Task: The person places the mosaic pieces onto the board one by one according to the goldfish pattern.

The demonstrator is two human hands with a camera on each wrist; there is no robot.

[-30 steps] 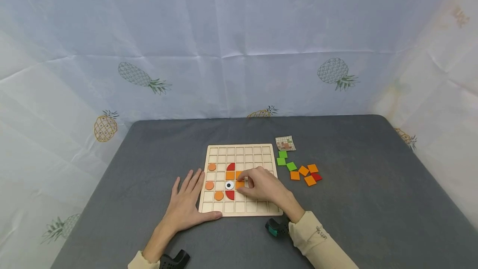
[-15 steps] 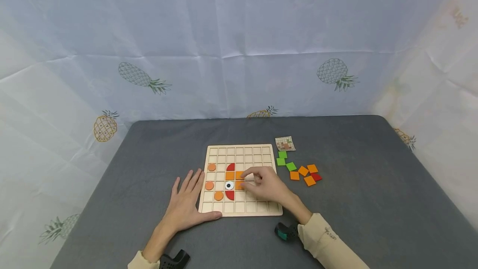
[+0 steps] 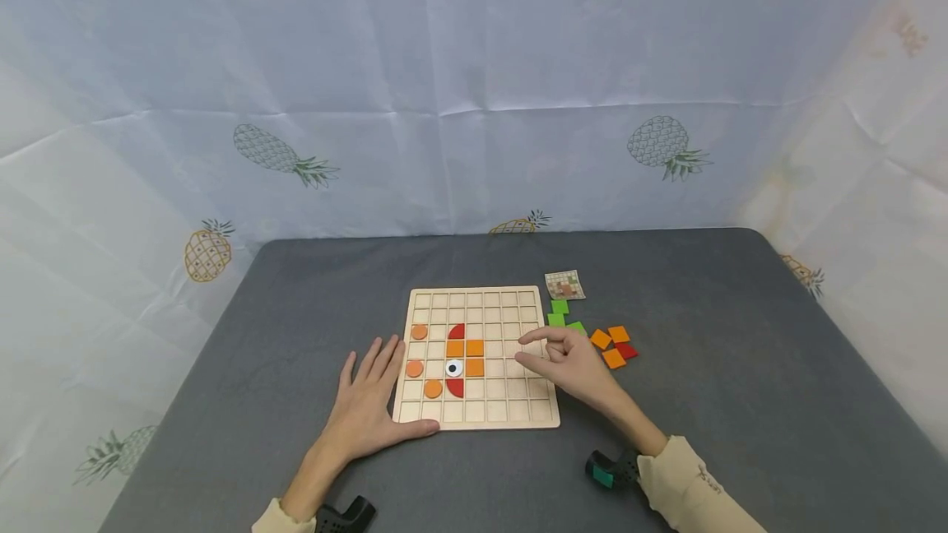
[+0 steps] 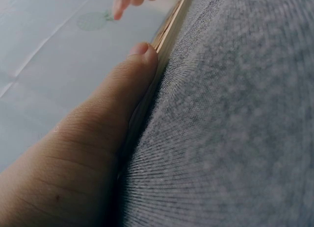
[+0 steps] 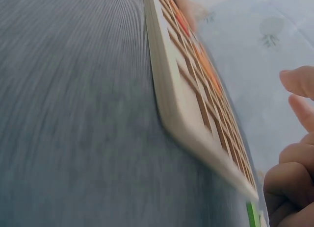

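Note:
A wooden grid board [image 3: 511, 410] lies on the table. Along its left edge and near front corner rests my left hand [image 3: 364, 411], fingers spread and thumb against the rim. Above the board's right edge hovers my right hand [image 3: 576, 367], thumb and index finger apart with nothing between them. In the grid sit several orange squares [image 3: 475, 348], a white disc with a black dot [image 3: 454, 368], an upper red curved piece [image 3: 457, 331], a lower red curved piece [image 3: 455, 387] and several orange discs [image 3: 433, 389]. The left wrist view shows the thumb [image 4: 132, 75] at the board's side.
Right of the board lie loose orange squares [image 3: 613, 359], a red piece [image 3: 627, 349] and green squares [image 3: 559, 307], some partly hidden by my right hand. Behind them is a small printed card [image 3: 565, 285]. A patterned cloth [image 3: 459, 171] hangs behind the grey table [image 3: 704, 336].
My right hand has drawn back rightward from the orange squares in the grid to the board's right edge, uncovering them. The left hand has stayed in place.

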